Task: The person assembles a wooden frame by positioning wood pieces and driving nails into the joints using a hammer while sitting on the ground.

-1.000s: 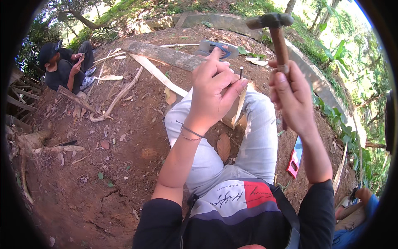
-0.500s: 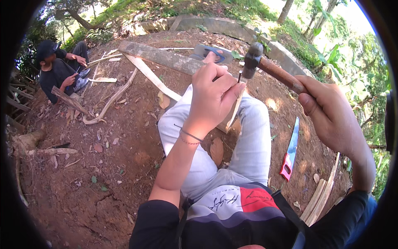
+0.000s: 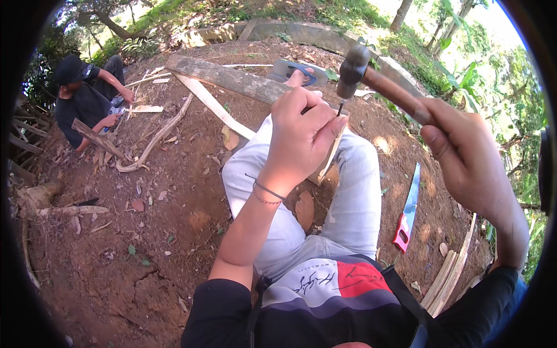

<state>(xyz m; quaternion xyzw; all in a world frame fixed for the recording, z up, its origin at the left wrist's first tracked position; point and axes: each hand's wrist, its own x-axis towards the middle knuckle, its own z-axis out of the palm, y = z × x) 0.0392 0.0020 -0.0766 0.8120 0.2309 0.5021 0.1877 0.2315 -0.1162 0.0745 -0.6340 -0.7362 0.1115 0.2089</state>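
Head view: bare brown soil (image 3: 188, 246) with scattered leaves forms the work area, bordered at the far side by a low concrete edge (image 3: 301, 35). Left hand (image 3: 301, 124): thumb and fingers pinched on an upright nail (image 3: 340, 109), above a thin wood strip (image 3: 331, 153) between the knees; the nail's lower end is hidden behind the thumb. Right hand (image 3: 473, 159): closed around the handle of a hammer (image 3: 394, 96). Hammer head is positioned at the nail's top; contact cannot be confirmed. Handsaw (image 3: 409, 206) with a red handle lies on the soil, right of the legs. Pale wood strips (image 3: 448, 278) lie nearer the right sleeve. Weathered plank (image 3: 229, 76) lies beyond the left knee. Co-worker (image 3: 87, 107) sits at far left.
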